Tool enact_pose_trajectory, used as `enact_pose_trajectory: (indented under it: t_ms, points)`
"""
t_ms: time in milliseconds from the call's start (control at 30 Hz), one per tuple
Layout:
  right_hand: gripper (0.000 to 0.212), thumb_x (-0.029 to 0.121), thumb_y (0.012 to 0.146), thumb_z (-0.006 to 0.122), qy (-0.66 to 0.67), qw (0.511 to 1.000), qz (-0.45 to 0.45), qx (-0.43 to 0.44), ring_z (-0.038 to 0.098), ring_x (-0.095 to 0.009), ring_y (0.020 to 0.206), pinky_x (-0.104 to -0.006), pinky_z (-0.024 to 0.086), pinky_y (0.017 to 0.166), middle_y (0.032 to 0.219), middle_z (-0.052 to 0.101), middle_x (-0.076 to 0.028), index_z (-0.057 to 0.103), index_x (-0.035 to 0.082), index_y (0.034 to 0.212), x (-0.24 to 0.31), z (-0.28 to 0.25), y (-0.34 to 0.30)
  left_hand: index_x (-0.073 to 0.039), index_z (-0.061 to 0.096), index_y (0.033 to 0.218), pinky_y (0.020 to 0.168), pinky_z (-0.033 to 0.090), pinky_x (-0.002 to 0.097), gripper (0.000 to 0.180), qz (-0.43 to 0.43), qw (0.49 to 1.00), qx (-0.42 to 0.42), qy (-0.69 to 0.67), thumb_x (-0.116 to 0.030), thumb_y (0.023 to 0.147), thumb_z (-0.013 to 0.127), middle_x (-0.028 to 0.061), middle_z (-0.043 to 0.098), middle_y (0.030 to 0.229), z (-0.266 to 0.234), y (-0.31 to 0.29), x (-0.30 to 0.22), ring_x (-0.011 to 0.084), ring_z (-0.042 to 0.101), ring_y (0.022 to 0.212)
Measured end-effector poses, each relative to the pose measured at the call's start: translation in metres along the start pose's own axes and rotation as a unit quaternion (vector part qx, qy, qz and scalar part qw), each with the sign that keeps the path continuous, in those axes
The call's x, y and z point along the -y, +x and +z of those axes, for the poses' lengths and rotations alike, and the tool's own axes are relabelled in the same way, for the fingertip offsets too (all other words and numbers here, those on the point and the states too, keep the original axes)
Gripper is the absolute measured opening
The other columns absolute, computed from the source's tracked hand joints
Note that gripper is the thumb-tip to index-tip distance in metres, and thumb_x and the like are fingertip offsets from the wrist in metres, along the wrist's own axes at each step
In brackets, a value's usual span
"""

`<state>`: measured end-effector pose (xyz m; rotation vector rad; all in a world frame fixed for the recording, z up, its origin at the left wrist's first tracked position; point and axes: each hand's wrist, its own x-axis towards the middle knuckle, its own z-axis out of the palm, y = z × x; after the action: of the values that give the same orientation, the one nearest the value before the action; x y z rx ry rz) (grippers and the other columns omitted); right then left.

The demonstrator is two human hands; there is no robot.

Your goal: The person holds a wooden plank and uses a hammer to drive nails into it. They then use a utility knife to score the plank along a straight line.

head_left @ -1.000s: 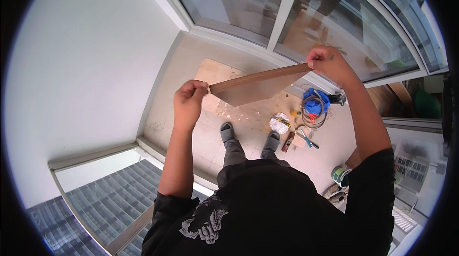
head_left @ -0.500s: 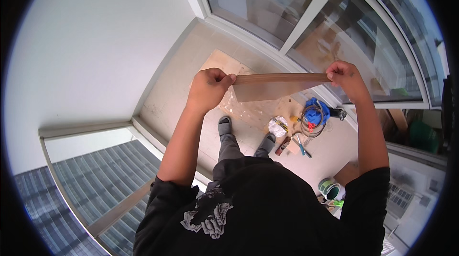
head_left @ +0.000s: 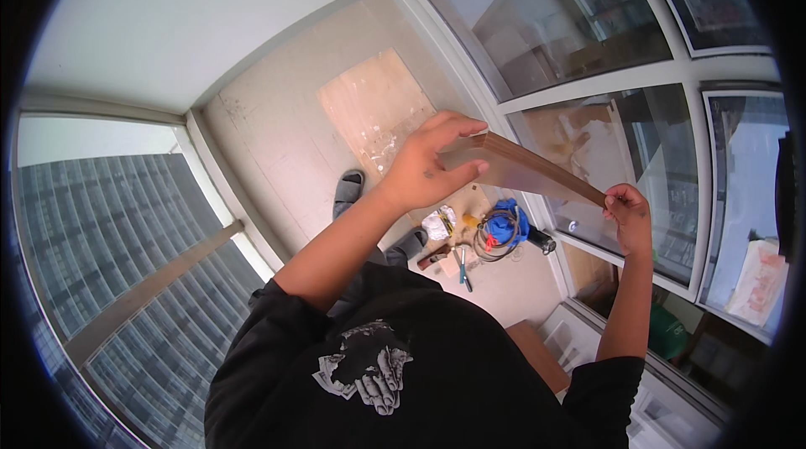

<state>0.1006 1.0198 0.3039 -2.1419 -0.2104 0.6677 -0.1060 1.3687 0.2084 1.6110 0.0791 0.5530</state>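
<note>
A long brown plank (head_left: 529,170) is held in the air between both hands, slanting down to the right. My left hand (head_left: 424,165) grips its near-left end, fingers over the top edge. My right hand (head_left: 627,216) pinches its far-right end, close to the window glass. Below the plank, on the floor, my feet in grey slippers (head_left: 348,190) stand beside a small pile of tools.
A blue item with coiled cable (head_left: 497,231), pliers (head_left: 463,263) and small packets lie on the bare concrete floor (head_left: 269,147). A pale board patch (head_left: 374,109) lies further off. Large white-framed windows (head_left: 588,88) run along the right; glass with railing at the left.
The view has swung left and the plank has tilted: its right end is now lower and nearer the window. Both hands keep hold of its ends.
</note>
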Motion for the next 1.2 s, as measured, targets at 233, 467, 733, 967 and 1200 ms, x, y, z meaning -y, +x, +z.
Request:
enact_pose_trajectory:
  t_ms: [233,467,733,967,1200]
  points:
    - [0.005,0.006,0.090,0.065,0.130,0.991,0.013,0.008,0.056,-0.011,0.062,-0.0231,0.045,0.058,0.077,0.062,-0.001,0.062,0.005,0.094,0.022,-0.009,-0.010,-0.004,0.068,0.112,0.083,0.050,0.0346,0.034,0.066,0.991,-0.005,0.119,-0.010,0.081,0.077,0.0106,0.064,0.100,0.000,0.013,0.000,0.0255,0.061,0.093]
    - [0.014,0.008,0.092,0.062,0.277,0.959,0.016,0.062,0.061,-0.013,0.060,-0.0239,0.047,0.054,0.077,0.064,-0.005,0.056,0.007,0.106,0.035,-0.001,-0.028,-0.004,0.068,0.110,0.078,0.050,0.0314,0.030,0.029,0.997,0.031,0.070,-0.009,0.082,0.077,0.0092,0.062,0.098,0.003,0.020,-0.005,0.0210,0.060,0.088]
    - [0.019,0.005,0.091,0.061,0.227,0.954,-0.187,-0.055,0.057,-0.012,0.059,-0.0234,0.045,0.057,0.080,0.068,-0.007,0.057,0.002,0.109,0.109,0.008,-0.054,-0.002,0.067,0.108,0.076,0.049,0.0310,0.027,0.058,0.994,0.051,0.073,-0.010,0.083,0.076,0.0089,0.062,0.096,0.000,0.024,-0.003,0.0198,0.058,0.085]
    - [0.015,0.004,0.088,0.063,-0.020,0.991,-0.120,-0.064,0.054,-0.009,0.065,-0.0227,0.043,0.062,0.076,0.062,-0.003,0.062,0.002,0.103,0.128,0.012,-0.056,0.000,0.067,0.109,0.077,0.050,0.0309,0.028,0.049,0.997,0.061,0.022,-0.009,0.084,0.076,0.0103,0.065,0.096,-0.005,0.021,0.006,0.0200,0.060,0.084]
    - [0.020,0.010,0.084,0.072,-0.174,0.975,-0.016,0.135,0.057,-0.011,0.076,-0.0266,0.045,0.070,0.079,0.060,-0.001,0.065,0.001,0.101,0.129,-0.004,-0.045,0.000,0.068,0.105,0.071,0.052,0.0305,0.026,0.070,0.995,0.065,0.023,-0.009,0.083,0.077,0.0100,0.066,0.089,-0.006,0.025,0.004,0.0200,0.063,0.080]
